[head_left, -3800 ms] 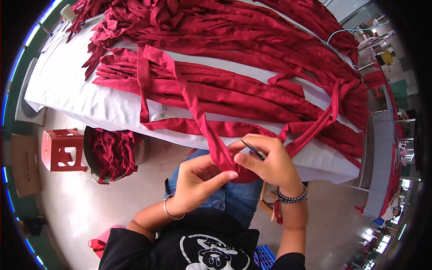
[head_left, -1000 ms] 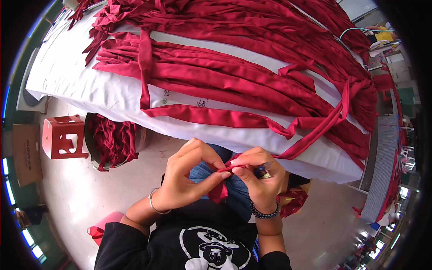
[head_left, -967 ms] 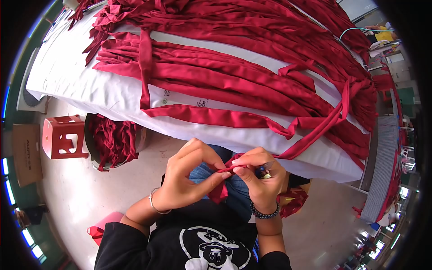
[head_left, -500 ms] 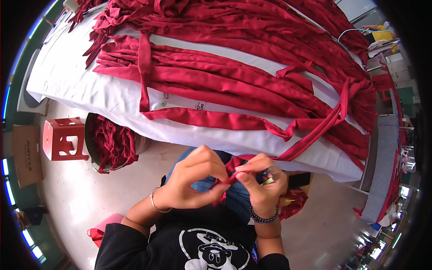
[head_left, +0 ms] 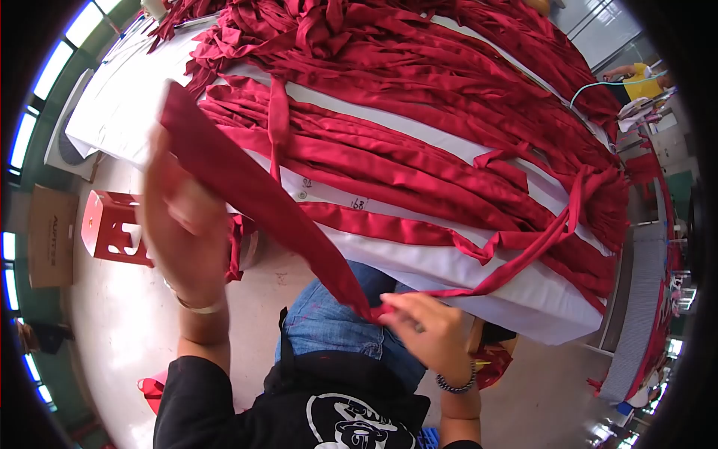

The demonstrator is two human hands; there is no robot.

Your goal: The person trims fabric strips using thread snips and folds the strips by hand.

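A long dark-red fabric strip (head_left: 262, 202) stretches diagonally between my two hands above my lap. My left hand (head_left: 183, 224), raised at the left and smeared by motion, grips the strip near its wide upper end. Just in front of my jeans, my right hand (head_left: 428, 329) pinches the narrow, bunched part of the strip between thumb and fingers. From there the strip's tail (head_left: 516, 266) runs right and up onto the table, joining the other red strips.
Many red strips (head_left: 389, 150) lie in rows and heaps over the white-covered table (head_left: 479, 307). A red stool (head_left: 112, 232) and a cardboard box (head_left: 52, 236) stand left, beside a partly hidden tub of red cloth. Another person in yellow (head_left: 642, 84) is at the far right.
My left hand has swung up and left from beside my right hand, drawing the strip out long. My right hand has moved slightly down and stays closed on the strip.
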